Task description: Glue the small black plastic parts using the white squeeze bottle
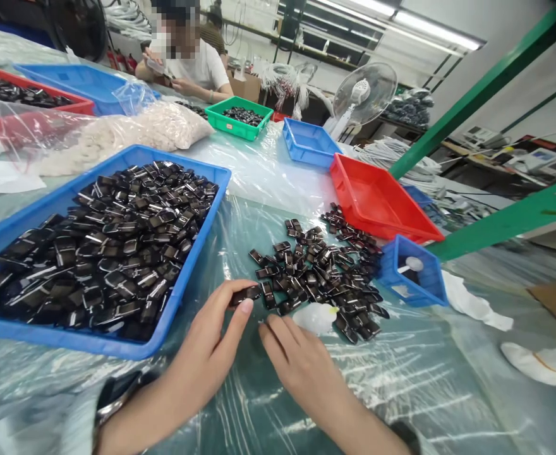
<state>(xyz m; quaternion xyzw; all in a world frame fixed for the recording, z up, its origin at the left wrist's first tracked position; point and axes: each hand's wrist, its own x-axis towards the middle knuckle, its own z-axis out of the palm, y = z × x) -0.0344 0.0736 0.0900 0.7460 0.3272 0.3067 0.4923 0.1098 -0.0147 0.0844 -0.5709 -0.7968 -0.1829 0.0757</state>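
Observation:
Between the thumb and forefinger of my left hand (221, 335) is a small glossy dark plastic piece (244, 295). My right hand (301, 357) is closed, its fingertips pressed together just below that piece; what they hold, if anything, is too small to make out. Against the back of my right hand's fingers lies a white rounded thing with a yellowish tip (314, 317). Beyond both hands spreads a loose pile of similar dark pieces (316, 265). To my left, a large blue tray (183, 297) is heaped with more of them.
A small blue bin (413, 287) with a white scoop-like thing stands right of the pile. Behind it sit a red tray (382, 196), a blue tray (311, 144) and a green tray (240, 126). A green post (477, 88) rises at right. Another person (197, 69) sits opposite.

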